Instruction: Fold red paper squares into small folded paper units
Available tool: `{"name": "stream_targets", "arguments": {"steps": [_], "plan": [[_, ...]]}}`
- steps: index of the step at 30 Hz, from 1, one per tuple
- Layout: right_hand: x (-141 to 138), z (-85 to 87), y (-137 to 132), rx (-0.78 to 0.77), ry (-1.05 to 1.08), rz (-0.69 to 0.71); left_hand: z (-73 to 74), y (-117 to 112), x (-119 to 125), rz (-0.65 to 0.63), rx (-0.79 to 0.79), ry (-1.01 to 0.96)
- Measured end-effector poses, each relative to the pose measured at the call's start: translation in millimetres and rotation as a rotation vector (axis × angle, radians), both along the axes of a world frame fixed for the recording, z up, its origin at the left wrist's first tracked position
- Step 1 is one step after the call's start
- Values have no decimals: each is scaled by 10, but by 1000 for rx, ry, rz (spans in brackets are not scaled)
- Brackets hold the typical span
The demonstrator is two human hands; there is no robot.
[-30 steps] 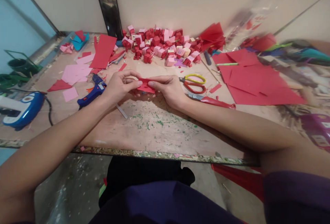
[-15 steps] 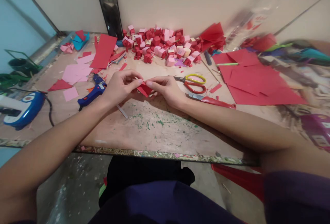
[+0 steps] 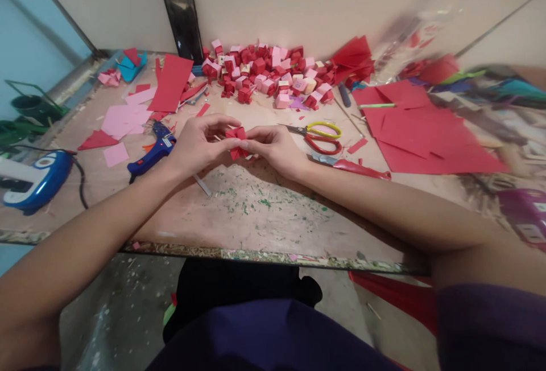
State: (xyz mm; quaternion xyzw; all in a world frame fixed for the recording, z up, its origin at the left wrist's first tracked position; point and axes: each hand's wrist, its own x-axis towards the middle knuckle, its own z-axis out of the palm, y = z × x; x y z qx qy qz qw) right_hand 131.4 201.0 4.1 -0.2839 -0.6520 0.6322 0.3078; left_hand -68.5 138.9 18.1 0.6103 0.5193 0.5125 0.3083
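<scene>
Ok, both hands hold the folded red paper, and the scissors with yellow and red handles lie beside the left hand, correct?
One slip: the head view shows the scissors with yellow and red handles lying beside the right hand, not the left hand. Both hands do hold the folded red paper.

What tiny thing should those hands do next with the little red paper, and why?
Probably pinch the red paper firmly along its fold: it looks creased rather than flat, and the thumbs of the left hand and right hand meet across its middle, well placed to press.
</scene>
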Motion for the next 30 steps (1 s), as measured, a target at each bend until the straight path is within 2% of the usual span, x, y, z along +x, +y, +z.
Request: {"name": "stream_targets", "arguments": {"steps": [4,13,24,30], "plan": [[-2,-11,6,-32,11,-20,-4,31,-22,-13,-37,-2],[1,13,-12,-24,7,-24,9,15,-20,-11,3,67],[11,4,3,73,-46,-13,12,-42,20,48,76,163],[8,15,-5,50,-41,-4,-2,-17,1,52,64,114]]}}
